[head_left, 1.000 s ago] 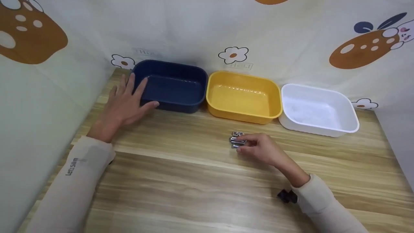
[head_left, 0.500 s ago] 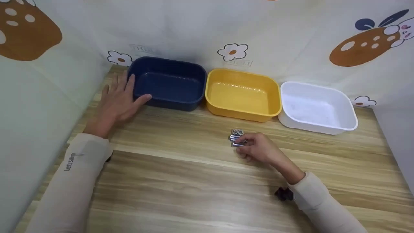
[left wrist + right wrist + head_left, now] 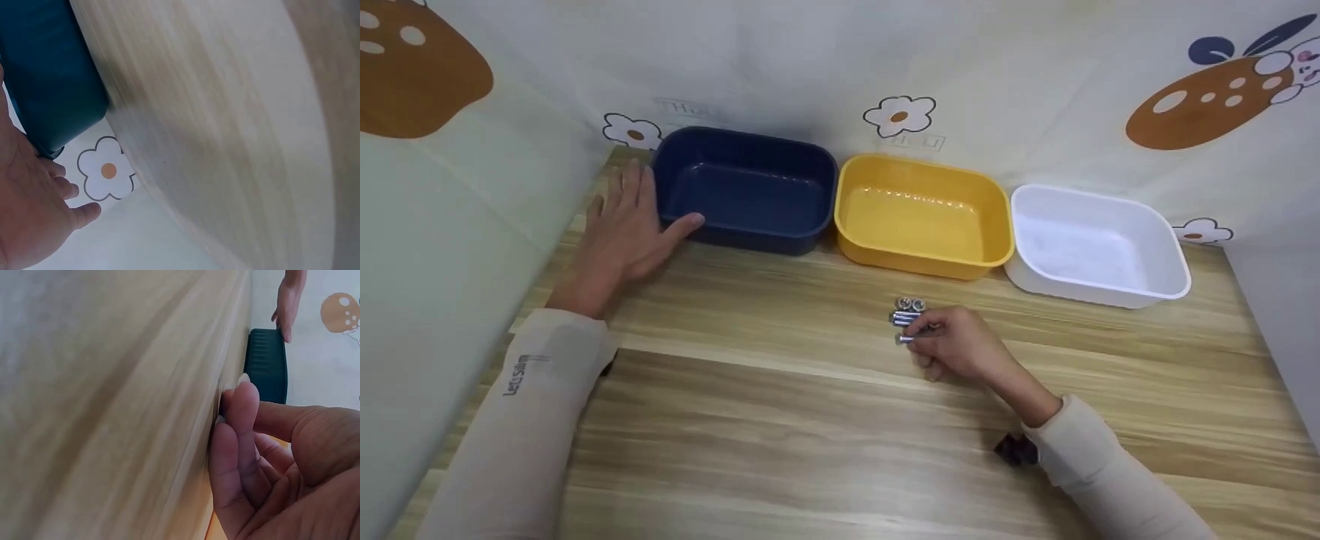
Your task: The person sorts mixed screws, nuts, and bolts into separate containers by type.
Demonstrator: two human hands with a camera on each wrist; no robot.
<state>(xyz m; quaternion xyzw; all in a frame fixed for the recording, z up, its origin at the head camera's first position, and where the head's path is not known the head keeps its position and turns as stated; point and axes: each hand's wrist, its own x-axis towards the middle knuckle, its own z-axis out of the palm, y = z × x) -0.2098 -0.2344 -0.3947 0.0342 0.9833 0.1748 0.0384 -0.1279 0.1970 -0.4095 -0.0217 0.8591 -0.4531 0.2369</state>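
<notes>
My left hand [image 3: 619, 229] lies with straight fingers along the left end of the dark blue bin [image 3: 746, 244], thumb at its front rim. The left wrist view shows its fingertips by the bin's corner. In the head view, thumb and forefinger of my right hand [image 3: 960, 345] pinch a small silver bolt [image 3: 905, 339], whose end sticks out to the left. Just behind it on the table lie more silver bolts [image 3: 901, 318], partly covered by the fingers, and two silver nuts [image 3: 911, 304] side by side. In the right wrist view the fingers hide the bolt.
To the right of the blue bin stand a yellow bin [image 3: 919, 262] and a white bin [image 3: 1099, 294], in a row along the back cloth [image 3: 780, 60] with printed flowers. The wood-grain table [image 3: 780, 435] spreads in front of them.
The left hand has slid left from over the blue bin's rim to its side. The right hand has drawn the pinched bolt slightly away from the other bolts, toward the front.
</notes>
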